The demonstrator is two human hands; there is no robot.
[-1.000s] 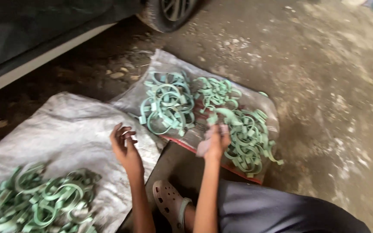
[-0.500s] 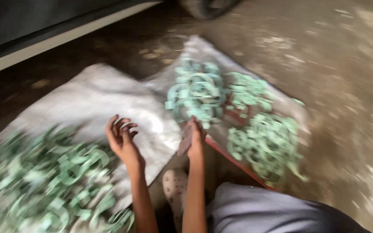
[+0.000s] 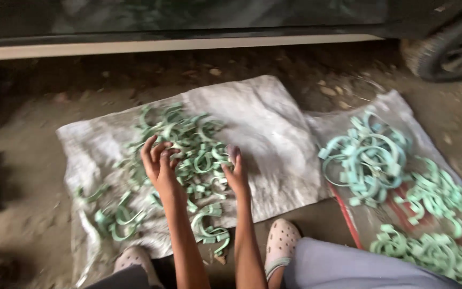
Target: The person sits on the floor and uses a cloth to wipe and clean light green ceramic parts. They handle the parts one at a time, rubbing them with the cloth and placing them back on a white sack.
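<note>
Both hands moved over to the left sack's green clips [image 3: 188,150]; left hand [image 3: 159,163] fingers curled loose, right hand [image 3: 236,171] flat, gripping nothing.

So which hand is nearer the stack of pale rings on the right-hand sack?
Right. The right hand lies between the green clip pile and those pale rings; the left hand is farther, over the pile.

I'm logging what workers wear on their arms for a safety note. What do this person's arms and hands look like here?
Both forearms are bare, with no sleeves in view. The left hand and the right hand wear no gloves, and no rings, bracelets or watch can be made out. The picture is too blurred to tell the fingernails in detail.
</note>
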